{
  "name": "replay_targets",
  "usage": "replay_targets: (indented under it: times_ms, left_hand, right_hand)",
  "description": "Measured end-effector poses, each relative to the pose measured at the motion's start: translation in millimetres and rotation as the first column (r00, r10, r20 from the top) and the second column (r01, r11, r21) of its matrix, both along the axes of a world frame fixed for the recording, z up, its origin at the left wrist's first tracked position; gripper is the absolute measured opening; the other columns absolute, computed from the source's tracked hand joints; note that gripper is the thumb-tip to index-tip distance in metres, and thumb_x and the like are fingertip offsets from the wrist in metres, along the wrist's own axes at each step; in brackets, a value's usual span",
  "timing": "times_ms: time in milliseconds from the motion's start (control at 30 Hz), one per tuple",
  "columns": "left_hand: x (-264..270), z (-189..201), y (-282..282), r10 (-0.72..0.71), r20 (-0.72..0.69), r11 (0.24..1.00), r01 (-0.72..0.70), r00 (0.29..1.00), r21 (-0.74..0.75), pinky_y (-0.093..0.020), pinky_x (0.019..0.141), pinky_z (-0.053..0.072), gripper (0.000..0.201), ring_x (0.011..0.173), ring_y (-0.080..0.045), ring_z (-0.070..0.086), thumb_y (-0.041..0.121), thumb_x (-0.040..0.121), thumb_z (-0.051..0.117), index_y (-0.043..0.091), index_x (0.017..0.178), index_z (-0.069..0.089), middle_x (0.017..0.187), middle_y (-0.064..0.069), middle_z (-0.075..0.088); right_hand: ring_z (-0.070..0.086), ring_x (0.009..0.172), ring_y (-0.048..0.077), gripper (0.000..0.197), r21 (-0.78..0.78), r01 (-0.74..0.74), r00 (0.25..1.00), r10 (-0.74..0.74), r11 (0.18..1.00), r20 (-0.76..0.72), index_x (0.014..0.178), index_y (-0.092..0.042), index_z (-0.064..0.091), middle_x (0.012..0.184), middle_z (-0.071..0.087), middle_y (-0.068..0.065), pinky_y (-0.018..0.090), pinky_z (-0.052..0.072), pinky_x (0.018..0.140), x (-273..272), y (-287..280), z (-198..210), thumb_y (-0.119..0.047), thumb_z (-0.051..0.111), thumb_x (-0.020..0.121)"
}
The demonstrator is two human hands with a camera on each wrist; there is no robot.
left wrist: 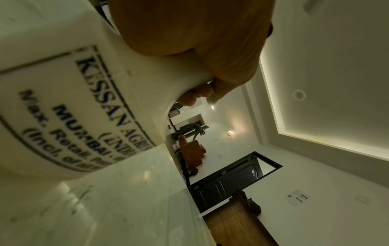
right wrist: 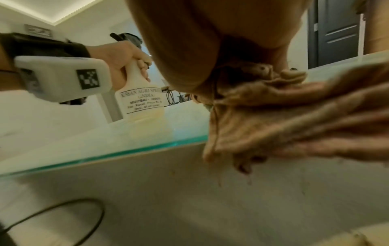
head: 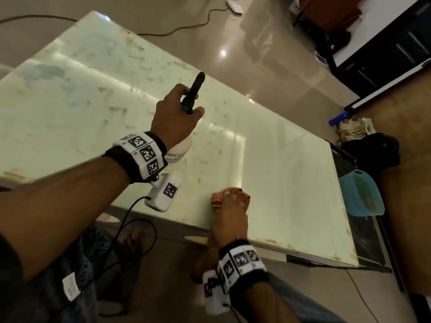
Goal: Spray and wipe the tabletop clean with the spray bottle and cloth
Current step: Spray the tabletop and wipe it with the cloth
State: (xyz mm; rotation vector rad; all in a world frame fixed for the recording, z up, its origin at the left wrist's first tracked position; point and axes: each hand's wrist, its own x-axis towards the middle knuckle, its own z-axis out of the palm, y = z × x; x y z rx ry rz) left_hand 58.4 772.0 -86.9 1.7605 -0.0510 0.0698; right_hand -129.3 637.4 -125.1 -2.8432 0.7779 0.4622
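Over a pale glass desk (head: pixel 77 94) streaked with smears, on a glossy tiled floor (head: pixel 268 54), the left hand (head: pixel 173 117) curls around a white spray bottle (head: pixel 179 148) with a black nozzle. At the near edge, the right hand (head: pixel 229 214) clutches a bunched tan cloth (head: pixel 218 199). Left wrist view: fingers (left wrist: pixel 200 93) wrap the bottle's neck above the desk. Right wrist view: the cloth drapes over the desk's edge.

The table (head: pixel 70 94) is showing a pale green glass top, mottled with darker green smears toward 10 o'clock and rust-brown stains along its edges. The spray bottle (right wrist: pixel 140 98) is presenting a cream-white body with dark blue lettering and a black nozzle. The cloth (right wrist: pixel 284 119) is appearing tan-brown. A basin (head: pixel 360 194) at 3 o'clock is showing light blue.
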Motion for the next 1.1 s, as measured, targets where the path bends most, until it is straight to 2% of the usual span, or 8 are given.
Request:
replay_targets:
  times_ms: [267, 400, 500, 600, 700, 867, 1000, 1100]
  left_hand:
    - [2, 0, -5, -0.017, -0.010, 0.999, 0.017, 1.000, 0.037, -0.023, 0.067, 0.040, 0.031, 0.078, -0.016, 0.057, 0.029, 0.090, 0.072, 0.020, 0.118, 0.063, 0.077, 0.013, 0.060]
    - [7, -1, -7, -0.003, -0.004, 0.999, 0.003, 1.000, 0.034, -0.024, 0.073, 0.043, 0.031, 0.080, -0.015, 0.057, 0.028, 0.090, 0.072, 0.020, 0.118, 0.063, 0.082, 0.012, 0.062]
    - [8, -4, -7, 0.025, 0.005, 0.999, -0.025, 1.000, 0.025, -0.017, 0.070, 0.042, 0.027, 0.074, -0.009, 0.058, 0.027, 0.089, 0.073, 0.022, 0.114, 0.063, 0.086, 0.010, 0.066]
    - [6, -5, -7, 0.031, 0.023, 0.999, -0.031, 0.999, 0.017, -0.004, 0.058, 0.039, 0.022, 0.061, 0.001, 0.058, 0.022, 0.089, 0.072, 0.023, 0.110, 0.063, 0.070, 0.013, 0.061]
    - [4, -8, -8, 0.031, 0.038, 1.000, -0.031, 0.999, 0.005, -0.018, 0.058, 0.046, 0.019, 0.055, -0.007, 0.056, 0.020, 0.089, 0.069, 0.025, 0.106, 0.063, 0.056, 0.011, 0.053]
    - [4, -16, -7, 0.029, 0.068, 1.000, -0.029, 0.997, -0.009, -0.034, 0.059, 0.055, 0.023, 0.051, -0.014, 0.051, 0.019, 0.085, 0.065, 0.030, 0.105, 0.063, 0.052, 0.014, 0.052]
    - [-2, -16, -7, 0.001, 0.089, 1.000, 0.000, 0.996, -0.016, -0.032, 0.059, 0.055, 0.026, 0.050, -0.015, 0.053, 0.019, 0.082, 0.063, 0.031, 0.105, 0.063, 0.054, 0.012, 0.056]
    - [-3, -16, -6, 0.013, 0.121, 0.999, -0.008, 0.993, -0.038, -0.026, 0.057, 0.051, 0.024, 0.050, -0.015, 0.050, 0.015, 0.084, 0.064, 0.024, 0.107, 0.065, 0.053, 0.015, 0.051]
  right_hand:
    - [0.049, 0.120, 0.038, 0.041, -0.104, -0.267, 0.959, 0.275, 0.958, 0.071, 0.096, -0.019, 0.062, 0.123, 0.055, 0.025, 0.046, 0.032, 0.108, 132, -67, 7, -0.018, 0.040, 0.062]
    - [0.058, 0.101, 0.039, 0.030, -0.143, -0.257, 0.963, 0.265, 0.956, 0.042, 0.085, -0.013, 0.061, 0.110, 0.060, 0.020, 0.038, 0.046, 0.083, 199, -95, 14, -0.023, 0.043, 0.063]
    - [0.058, 0.106, 0.035, 0.050, -0.144, -0.183, 0.972, 0.201, 0.973, 0.121, 0.100, -0.013, 0.062, 0.113, 0.059, 0.014, 0.032, 0.042, 0.078, 251, -119, 6, -0.038, 0.029, 0.072]
    - [0.057, 0.111, 0.038, 0.041, -0.225, -0.272, 0.957, 0.287, 0.936, 0.039, 0.114, -0.008, 0.060, 0.121, 0.058, 0.019, 0.036, 0.046, 0.091, 287, -126, 14, -0.025, 0.055, 0.078]
    - [0.061, 0.100, 0.040, 0.020, -0.248, -0.240, 0.958, 0.271, 0.939, 0.098, 0.097, -0.003, 0.058, 0.111, 0.061, 0.026, 0.034, 0.047, 0.082, 327, -135, 17, -0.017, 0.046, 0.090]
    - [0.060, 0.094, 0.045, 0.034, -0.199, -0.240, 0.937, 0.281, 0.950, 0.207, 0.094, 0.003, 0.059, 0.102, 0.061, 0.031, 0.040, 0.047, 0.083, 359, -135, 12, -0.022, 0.036, 0.094]
    - [0.057, 0.108, 0.042, 0.051, -0.140, -0.298, 0.930, 0.321, 0.944, 0.180, 0.116, -0.016, 0.058, 0.122, 0.060, 0.019, 0.044, 0.046, 0.094, 353, -146, 7, -0.030, 0.032, 0.074]
    - [0.048, 0.126, 0.038, 0.050, -0.078, -0.316, 0.936, 0.324, 0.945, 0.134, 0.137, -0.027, 0.047, 0.142, 0.048, 0.015, 0.044, 0.039, 0.108, 327, -144, 11, -0.026, 0.042, 0.087]
